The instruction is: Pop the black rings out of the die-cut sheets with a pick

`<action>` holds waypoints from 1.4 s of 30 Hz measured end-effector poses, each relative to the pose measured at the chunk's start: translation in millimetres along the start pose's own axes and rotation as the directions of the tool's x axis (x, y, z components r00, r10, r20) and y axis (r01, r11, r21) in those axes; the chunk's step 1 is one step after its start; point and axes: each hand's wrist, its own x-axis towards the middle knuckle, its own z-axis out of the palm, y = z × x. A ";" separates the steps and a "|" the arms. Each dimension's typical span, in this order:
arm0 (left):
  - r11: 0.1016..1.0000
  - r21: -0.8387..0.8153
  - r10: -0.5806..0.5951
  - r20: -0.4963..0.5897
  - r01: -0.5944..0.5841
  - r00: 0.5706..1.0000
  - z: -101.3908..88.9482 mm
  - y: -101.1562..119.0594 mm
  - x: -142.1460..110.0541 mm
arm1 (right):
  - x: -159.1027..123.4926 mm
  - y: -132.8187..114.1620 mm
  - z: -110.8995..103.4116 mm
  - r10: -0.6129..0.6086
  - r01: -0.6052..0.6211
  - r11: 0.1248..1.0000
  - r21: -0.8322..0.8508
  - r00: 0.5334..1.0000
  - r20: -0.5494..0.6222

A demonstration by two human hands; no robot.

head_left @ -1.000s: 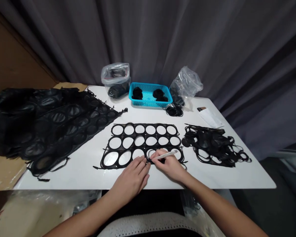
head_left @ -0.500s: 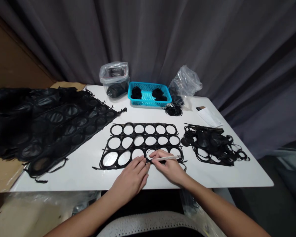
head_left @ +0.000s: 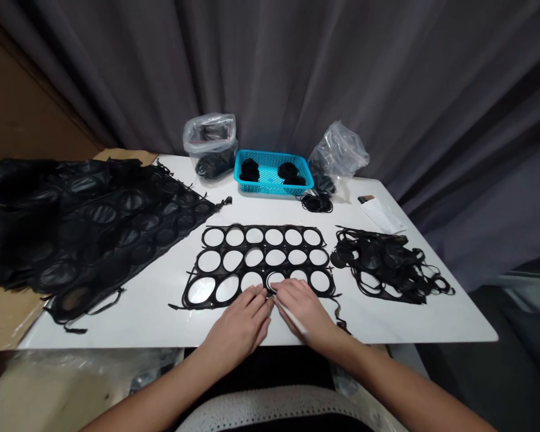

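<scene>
A flat black sheet with rows of round holes lies in front of me on the white table. My left hand rests flat on its near edge, fingers stretched out and close together. Beside it, my right hand is closed round a slim white pen-like tool. The tool slants down toward my body from the fingers, and its tip is beside my left fingertips at the sheet's near edge. Both hands cover parts of the bottom row. A loose black strip hangs from the sheet's right corner.
A large black holed sheet spreads over the left side. Tangled black scraps lie right. Along the back stand a clear bag, a blue basket with black rings, another plastic bag and a white paper.
My right hand has turned, so the white tool now points back toward my body instead of rightward. My left hand has stayed in place.
</scene>
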 end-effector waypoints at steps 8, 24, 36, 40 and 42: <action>1.000 -0.015 0.010 -0.008 -0.010 1.000 -5.2 -1.9 -1.6 | 36.0 73.9 -55.9 0.364 -0.405 0.914 -0.024 0.844 -0.394; 0.996 0.021 0.088 0.046 -0.089 0.995 22.5 9.7 33.3 | -11.4 41.4 -42.0 0.501 -0.472 0.784 0.404 0.865 0.038; 0.998 -0.022 0.061 0.064 -0.059 0.996 24.1 7.6 30.9 | -16.2 35.8 -32.3 0.488 -0.460 0.805 0.375 0.872 0.022; 0.998 -0.013 0.067 0.068 -0.066 0.995 23.9 7.1 30.8 | -17.8 37.3 -31.1 0.486 -0.451 0.803 0.388 0.874 0.011; 0.998 -0.021 0.065 0.059 -0.064 0.996 23.2 7.2 31.0 | -17.3 37.4 -31.9 0.481 -0.448 0.810 0.379 0.877 0.009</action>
